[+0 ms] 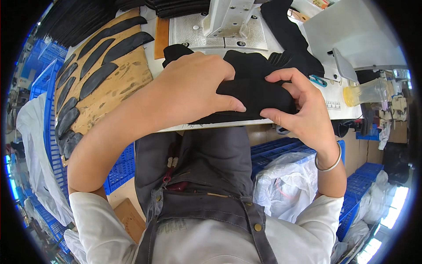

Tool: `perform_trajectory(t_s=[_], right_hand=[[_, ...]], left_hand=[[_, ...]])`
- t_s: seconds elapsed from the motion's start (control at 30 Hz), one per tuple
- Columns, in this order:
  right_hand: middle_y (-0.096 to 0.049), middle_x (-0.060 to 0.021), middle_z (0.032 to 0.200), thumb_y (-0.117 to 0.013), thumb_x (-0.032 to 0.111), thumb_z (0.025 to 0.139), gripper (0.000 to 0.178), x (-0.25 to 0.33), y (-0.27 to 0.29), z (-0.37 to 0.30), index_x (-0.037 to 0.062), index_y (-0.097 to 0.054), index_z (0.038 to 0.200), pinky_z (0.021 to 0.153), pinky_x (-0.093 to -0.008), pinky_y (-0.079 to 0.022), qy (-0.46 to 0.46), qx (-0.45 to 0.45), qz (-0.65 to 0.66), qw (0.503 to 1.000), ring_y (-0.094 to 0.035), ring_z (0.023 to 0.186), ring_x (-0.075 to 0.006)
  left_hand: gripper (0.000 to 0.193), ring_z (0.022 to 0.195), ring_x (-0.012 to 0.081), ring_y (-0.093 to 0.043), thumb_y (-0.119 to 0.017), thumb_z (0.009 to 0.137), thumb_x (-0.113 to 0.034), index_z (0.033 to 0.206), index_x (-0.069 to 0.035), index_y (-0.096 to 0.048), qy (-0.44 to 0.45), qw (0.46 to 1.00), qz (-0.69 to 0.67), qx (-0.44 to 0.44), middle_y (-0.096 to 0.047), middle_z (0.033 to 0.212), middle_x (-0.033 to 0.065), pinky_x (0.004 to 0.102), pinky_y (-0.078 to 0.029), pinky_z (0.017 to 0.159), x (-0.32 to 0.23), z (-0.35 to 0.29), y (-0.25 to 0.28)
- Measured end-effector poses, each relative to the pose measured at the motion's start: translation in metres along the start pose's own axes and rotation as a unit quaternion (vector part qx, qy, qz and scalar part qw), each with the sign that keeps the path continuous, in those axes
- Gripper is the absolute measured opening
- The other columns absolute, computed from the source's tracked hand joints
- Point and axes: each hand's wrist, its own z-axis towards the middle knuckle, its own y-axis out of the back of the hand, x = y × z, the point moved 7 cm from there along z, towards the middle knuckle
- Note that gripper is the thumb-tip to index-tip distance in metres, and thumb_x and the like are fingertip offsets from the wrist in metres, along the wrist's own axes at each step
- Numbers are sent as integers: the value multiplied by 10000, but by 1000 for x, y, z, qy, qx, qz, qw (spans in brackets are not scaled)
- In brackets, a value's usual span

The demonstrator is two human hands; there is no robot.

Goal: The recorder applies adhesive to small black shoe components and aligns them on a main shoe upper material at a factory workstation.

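A folded piece of black fabric point(259, 94) lies across the front of the white worktable point(169, 128), between my two hands. My left hand point(198, 83) grips its left part, with the thumb stretched over the front and the other fingers mostly hidden. Around the right end curls my right hand point(303, 103), the thumb at the near side and a fingertip on the upper side. More black cloth point(250, 61) is bunched just behind, against the metal machine base point(187, 33). A metal bangle point(336, 160) circles my right wrist.
On the left, a brown board point(127, 79) carries several curved black pads point(99, 80). A teal thread snipper point(317, 80) and a clear plastic cup point(367, 93) stand at the right. Blue crates point(121, 165) and a bag-lined bin point(281, 187) flank my lap below the table edge.
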Motion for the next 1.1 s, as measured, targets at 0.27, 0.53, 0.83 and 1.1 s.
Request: perform_trajectory(t_s=[0.27, 0.53, 0.83, 1.1], right_hand=[[-488, -89, 637, -789, 117, 663, 488, 10, -2, 4, 63, -540, 1079, 551, -307, -395, 35, -6, -19, 999, -407, 565, -210], [-638, -170, 874, -819, 190, 620, 566, 22, -6, 12, 75, -545, 1102, 740, -350, -509, 77, -17, -161, 984, -625, 766, -359], [-638, -151, 1057, -807, 110, 618, 569, 24, -9, 15, 13, -540, 1110, 925, -421, -489, 32, 15, -86, 996, -632, 971, -365], [-635, -148, 1079, -807, 109, 620, 566, 25, -10, 16, 8, -541, 1110, 930, -430, -484, 35, 18, -91, 995, -627, 1009, -338]], left_hand=[[464, 574, 358, -479, -753, 732, -360, 712, 39, -516, -27, 999, 35, -29, -476, 597, 191, 392, -373, 538, -4, -2, 1], [378, 546, 230, -525, -740, 767, -313, 691, 4, -549, 20, 998, 40, 38, -516, 580, 115, 326, -397, 514, 4, -4, 16], [314, 571, 160, -562, -704, 816, -261, 718, 18, -598, 82, 987, -29, 136, -579, 610, 87, 292, -436, 541, 14, -7, 15], [308, 578, 182, -577, -713, 808, -255, 732, 22, -600, 27, 996, -15, 87, -590, 623, 111, 304, -440, 546, 13, -11, 15]])
